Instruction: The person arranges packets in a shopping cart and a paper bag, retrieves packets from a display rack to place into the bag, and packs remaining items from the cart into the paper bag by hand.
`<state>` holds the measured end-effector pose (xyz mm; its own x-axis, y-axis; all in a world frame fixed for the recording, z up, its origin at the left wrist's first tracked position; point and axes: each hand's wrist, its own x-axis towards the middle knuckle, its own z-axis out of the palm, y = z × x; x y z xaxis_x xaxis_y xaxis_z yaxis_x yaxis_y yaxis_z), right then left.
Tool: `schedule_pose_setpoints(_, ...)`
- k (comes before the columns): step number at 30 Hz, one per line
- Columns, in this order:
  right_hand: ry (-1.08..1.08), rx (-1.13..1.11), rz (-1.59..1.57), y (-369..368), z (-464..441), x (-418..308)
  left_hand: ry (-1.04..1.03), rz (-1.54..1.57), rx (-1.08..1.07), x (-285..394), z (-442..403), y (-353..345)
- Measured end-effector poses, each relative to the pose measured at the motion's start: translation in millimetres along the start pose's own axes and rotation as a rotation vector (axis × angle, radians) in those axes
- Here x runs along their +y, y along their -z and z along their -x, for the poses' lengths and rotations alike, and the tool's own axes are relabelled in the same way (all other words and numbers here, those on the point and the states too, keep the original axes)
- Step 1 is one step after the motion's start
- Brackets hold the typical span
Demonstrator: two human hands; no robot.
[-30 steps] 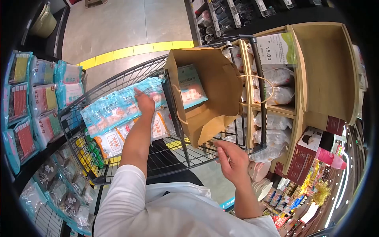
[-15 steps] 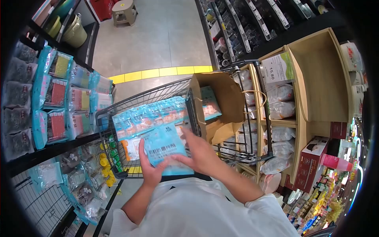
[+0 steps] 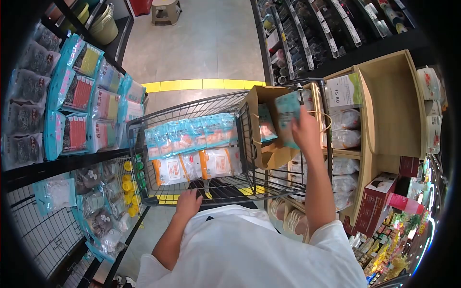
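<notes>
My right hand is closed on the edge of a blue plastic packet, holding it upright at the mouth of a brown paper bag. Inside that bag another blue packet shows a pinkish lower part. The bag stands in the rear section of a black wire shopping cart. A row of blue packets lies in the cart's basket, beside white-and-orange packets. At the cart's near rim, close to my shirt, my left hand rests with fingers stretched out and holds nothing.
Packaged goods hang and stand on the left shelves. To the right is a wooden display stand with a price card and bagged items. A stool stands on the aisle floor beyond a yellow floor line.
Both hands held the blue packet over the basket before. Now my right hand has carried it right to the paper bag, while my left hand has let go and drawn back to the cart's near rim.
</notes>
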<state>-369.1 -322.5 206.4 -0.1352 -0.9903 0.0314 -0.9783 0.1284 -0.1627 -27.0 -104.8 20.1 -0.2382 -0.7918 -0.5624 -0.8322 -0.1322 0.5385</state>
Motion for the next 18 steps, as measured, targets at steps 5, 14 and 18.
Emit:
schedule_pose_setpoints(5,0.07,-0.254,-0.157,-138,-47,61,0.01,0.07,0.088,-6,-4,-7)
schedule_pose_setpoints(14,0.14,-0.69,0.19,-194,-28,53,0.012,0.242,-0.027,-3,-57,-20)
schedule_pose_setpoints(18,0.178,-0.629,0.229,-195,-14,43,-0.023,0.32,-0.006,14,-138,-37)
